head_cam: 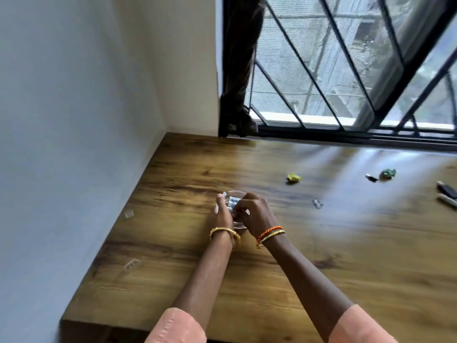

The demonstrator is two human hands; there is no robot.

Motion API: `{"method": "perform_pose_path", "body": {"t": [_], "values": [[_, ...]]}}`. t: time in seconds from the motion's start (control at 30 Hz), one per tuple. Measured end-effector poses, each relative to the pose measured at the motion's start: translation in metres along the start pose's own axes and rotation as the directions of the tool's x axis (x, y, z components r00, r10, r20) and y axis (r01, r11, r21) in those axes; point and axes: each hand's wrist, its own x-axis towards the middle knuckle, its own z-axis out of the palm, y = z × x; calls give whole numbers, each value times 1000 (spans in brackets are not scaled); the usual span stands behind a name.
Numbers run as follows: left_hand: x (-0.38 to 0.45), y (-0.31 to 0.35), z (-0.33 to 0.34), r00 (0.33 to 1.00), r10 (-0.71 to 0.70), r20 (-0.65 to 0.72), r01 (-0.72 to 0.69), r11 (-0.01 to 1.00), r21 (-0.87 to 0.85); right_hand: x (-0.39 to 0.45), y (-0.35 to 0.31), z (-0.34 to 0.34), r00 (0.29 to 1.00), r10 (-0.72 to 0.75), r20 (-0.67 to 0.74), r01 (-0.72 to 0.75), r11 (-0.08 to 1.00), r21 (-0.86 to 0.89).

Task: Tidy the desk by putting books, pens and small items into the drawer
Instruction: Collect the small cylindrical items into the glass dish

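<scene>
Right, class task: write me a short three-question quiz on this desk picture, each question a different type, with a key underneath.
1. True or false: both hands are on the clear container.
2. Multiple choice: the yellow-green crumpled wrapper lies (A) inside the container, (B) on the desk apart from the hands, (C) on the window sill.
3. Fill in: the pens lie at the desk's ____ edge in the picture.

Key
1. True: the left hand and the right hand both grip it.
2. B
3. right

Barred window (pixel 346 65) behind; grey wall (pixel 74 107) left.
</scene>
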Motion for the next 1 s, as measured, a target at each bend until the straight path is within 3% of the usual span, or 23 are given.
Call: {"method": "perform_pose_path", "body": {"t": [0.2,0.33,0.47,0.6,0.67,0.83,1.0], "values": [[-26,-19,26,996,-55,69,53,998,28,-33,19,-26,991,121,-56,-118,991,63],[-45,-35,52,989,-104,106,101,994,30,-49,39,-69,931,306,-199,-259,938,230],[-62,-47,87,976,-123,180,126,992,-5,-63,93,-132,757,493,-429,-393,868,303],[-80,-63,131,952,-145,270,144,989,24,-84,184,-209,521,652,-551,-642,725,250],[-91,-69,154,942,-156,296,144,988,62,-93,234,-239,456,677,-578,-728,657,195],[-126,-83,211,927,-185,328,178,983,50,-115,323,-279,448,709,-545,-848,531,-6],[-148,-102,246,913,-197,358,189,980,58,-126,356,-285,499,685,-531,-824,564,-46]]}}
